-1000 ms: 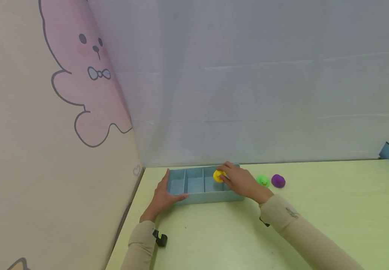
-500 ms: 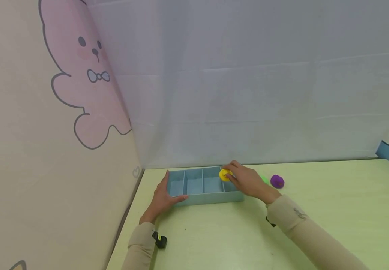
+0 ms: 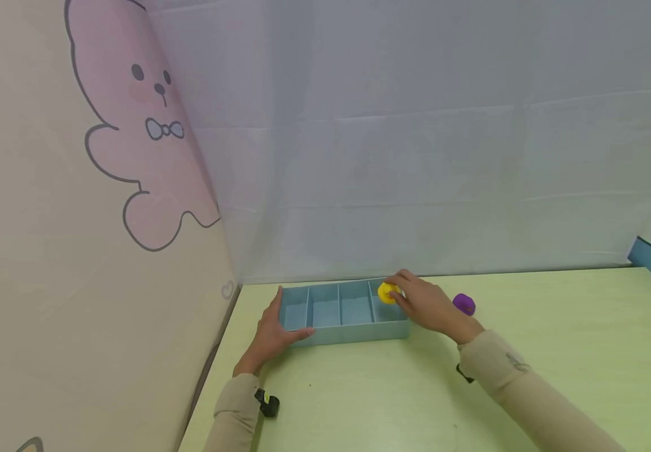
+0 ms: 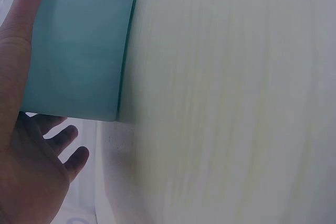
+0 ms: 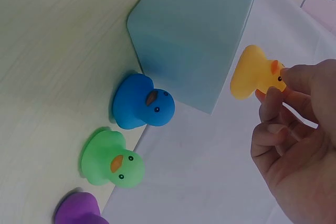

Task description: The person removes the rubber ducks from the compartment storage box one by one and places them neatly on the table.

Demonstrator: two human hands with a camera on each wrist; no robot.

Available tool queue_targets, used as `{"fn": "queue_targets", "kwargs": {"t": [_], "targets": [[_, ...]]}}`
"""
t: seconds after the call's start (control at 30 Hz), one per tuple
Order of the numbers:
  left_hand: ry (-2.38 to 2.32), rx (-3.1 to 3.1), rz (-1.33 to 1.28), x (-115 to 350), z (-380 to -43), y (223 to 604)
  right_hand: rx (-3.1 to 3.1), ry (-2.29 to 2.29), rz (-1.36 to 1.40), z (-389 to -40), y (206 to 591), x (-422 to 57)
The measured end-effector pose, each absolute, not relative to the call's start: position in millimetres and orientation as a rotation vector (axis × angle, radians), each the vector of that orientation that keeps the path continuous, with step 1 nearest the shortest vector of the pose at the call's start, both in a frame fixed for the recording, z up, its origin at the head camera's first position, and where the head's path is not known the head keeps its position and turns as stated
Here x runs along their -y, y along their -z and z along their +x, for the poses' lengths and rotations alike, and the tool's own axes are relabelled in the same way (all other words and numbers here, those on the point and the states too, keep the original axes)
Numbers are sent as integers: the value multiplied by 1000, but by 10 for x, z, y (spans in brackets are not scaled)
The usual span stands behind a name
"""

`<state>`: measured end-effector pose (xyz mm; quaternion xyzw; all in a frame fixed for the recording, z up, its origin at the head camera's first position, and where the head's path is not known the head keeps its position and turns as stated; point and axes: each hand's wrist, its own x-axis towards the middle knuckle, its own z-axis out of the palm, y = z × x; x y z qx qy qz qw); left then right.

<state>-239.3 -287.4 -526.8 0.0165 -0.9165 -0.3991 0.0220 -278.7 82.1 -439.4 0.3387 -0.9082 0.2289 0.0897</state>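
A light-blue divided box [image 3: 353,333] with a row of several compartments stands on the table. My left hand [image 3: 270,333] holds its left end, thumb along the front wall and fingers by the end wall. In the left wrist view the thumb [image 4: 16,51] lies against the box wall [image 4: 79,51]. My right hand [image 3: 429,306] pinches a yellow rubber duck [image 3: 387,293] by its head, over the rightmost compartment. The right wrist view has this yellow duck [image 5: 249,74] above the box's rim level, between thumb and fingers. The compartments to the left show bare floors.
Right of the box a blue rubber duck [image 5: 137,102], a green one [image 5: 107,158] and a purple one [image 5: 80,211] stand in a row on the table. In the head view only the purple duck [image 3: 464,304] shows. A white sheet [image 3: 415,188] hangs behind the table.
My right hand has moved right with the yellow duck, from over the third compartment to over the rightmost one. It now covers the green duck in the head view. The left hand stays put.
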Motion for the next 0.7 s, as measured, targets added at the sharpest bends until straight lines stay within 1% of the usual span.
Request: {"fn": "queue_targets", "kwargs": {"t": [0.7], "targets": [[1241,2840,43,2865,-2384,5239,2725,-661,922,-2796,4389,-1104]]}}
